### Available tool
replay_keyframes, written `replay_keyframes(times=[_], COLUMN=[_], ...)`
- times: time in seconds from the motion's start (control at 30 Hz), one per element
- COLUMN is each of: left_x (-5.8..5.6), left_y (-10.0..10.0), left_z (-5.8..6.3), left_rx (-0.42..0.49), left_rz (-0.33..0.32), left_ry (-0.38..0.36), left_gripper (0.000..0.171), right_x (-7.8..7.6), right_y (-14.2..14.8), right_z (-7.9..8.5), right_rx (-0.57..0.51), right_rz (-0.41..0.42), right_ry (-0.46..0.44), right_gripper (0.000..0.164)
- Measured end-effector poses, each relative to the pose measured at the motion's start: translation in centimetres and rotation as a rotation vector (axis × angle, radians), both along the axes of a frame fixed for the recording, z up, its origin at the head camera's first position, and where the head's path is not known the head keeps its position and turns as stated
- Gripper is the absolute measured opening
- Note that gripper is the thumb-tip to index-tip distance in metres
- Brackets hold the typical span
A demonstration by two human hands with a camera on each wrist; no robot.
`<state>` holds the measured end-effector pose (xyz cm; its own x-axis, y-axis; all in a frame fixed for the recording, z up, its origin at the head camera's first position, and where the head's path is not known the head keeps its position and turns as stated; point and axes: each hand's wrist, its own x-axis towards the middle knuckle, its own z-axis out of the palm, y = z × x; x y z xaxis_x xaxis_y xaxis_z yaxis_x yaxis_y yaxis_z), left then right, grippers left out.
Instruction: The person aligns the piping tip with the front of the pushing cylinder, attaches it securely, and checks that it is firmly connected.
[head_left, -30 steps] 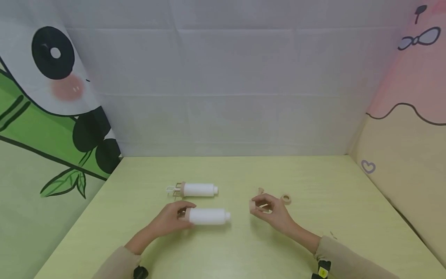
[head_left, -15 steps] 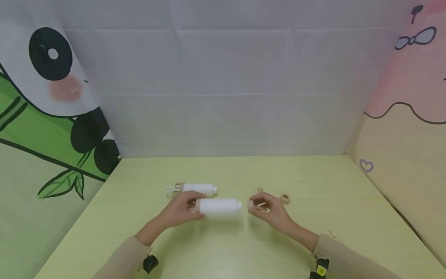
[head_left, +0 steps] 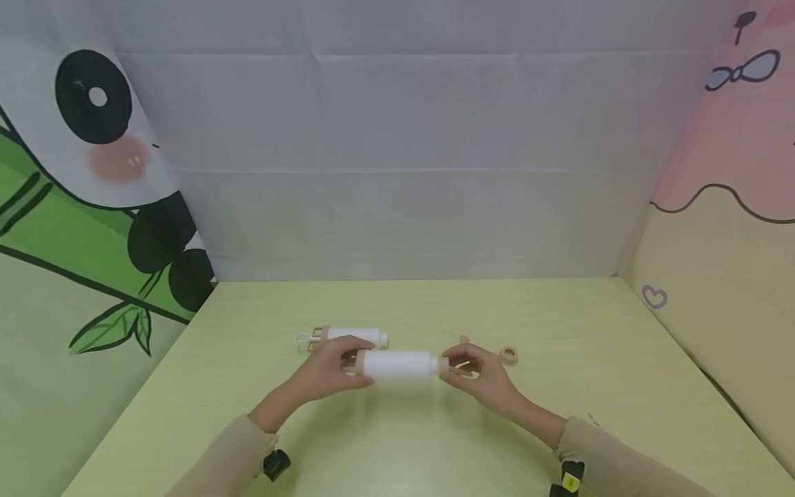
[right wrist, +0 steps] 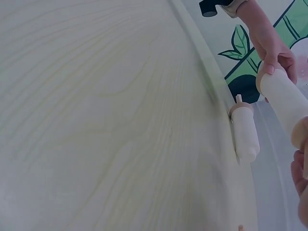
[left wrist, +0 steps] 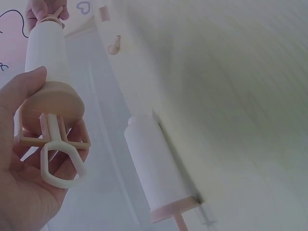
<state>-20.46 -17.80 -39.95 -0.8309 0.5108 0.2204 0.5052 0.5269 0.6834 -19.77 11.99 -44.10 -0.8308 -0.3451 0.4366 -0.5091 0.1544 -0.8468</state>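
A white syringe (head_left: 397, 364) with a beige collar lies sideways in my left hand (head_left: 319, 376), which grips it by the collar end over the table. Its white plunger ends in a six-sided ring (left wrist: 62, 166), seen close in the left wrist view. At the other end, my right hand (head_left: 487, 379) pinches a beige cap (head_left: 444, 366) with a thin stem pointing back under the fingers. The cap sits right at the syringe's narrow tip, in line with it. Behind my left hand, a second syringe (head_left: 354, 335) of the same make lies on the table.
A beige ring (head_left: 508, 355) lies just beyond my right hand. Near it is a small beige piece (head_left: 464, 339), partly hidden by my fingers in the head view. The pale wooden table (head_left: 559, 304) ends at a grey back panel (head_left: 410, 207).
My left hand has carried the syringe rightward and up from the table until its tip meets the cap. My right hand has barely shifted and still pinches the cap.
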Motion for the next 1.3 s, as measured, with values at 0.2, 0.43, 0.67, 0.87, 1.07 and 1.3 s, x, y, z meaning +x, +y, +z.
replay_keyframes(times=[0.2, 0.43, 0.67, 0.87, 1.07, 1.3], left_x=[-0.1, 0.0, 0.1, 0.1, 0.1, -0.2], left_y=[0.4, 0.7, 0.9, 1.0, 0.8, 0.4], left_z=[0.0, 0.1, 0.2, 0.2, 0.0, -0.6], left_rx=[0.019, 0.037, 0.028, 0.048, 0.101, 0.105], left_rz=[-0.012, -0.021, -0.016, -0.012, -0.025, -0.022], left_ry=[-0.018, -0.026, -0.022, -0.053, -0.105, -0.120], left_gripper=[0.045, 0.044, 0.041, 0.041, 0.042, 0.041], right_x=[0.2, 1.4, 1.7, 1.6, 1.5, 1.1], right_y=[-0.1, -0.6, -0.6, -0.4, -0.3, -0.4], right_z=[0.3, 2.5, 3.2, 3.1, 3.0, 2.7], right_rx=[-0.009, -0.009, -0.007, 0.004, 0.011, -0.011], right_rz=[0.004, -0.002, 0.004, -0.002, 0.012, 0.052], right_ry=[-0.009, -0.012, -0.003, 0.012, 0.046, 0.120], right_gripper=[0.027, 0.025, 0.024, 0.024, 0.025, 0.025])
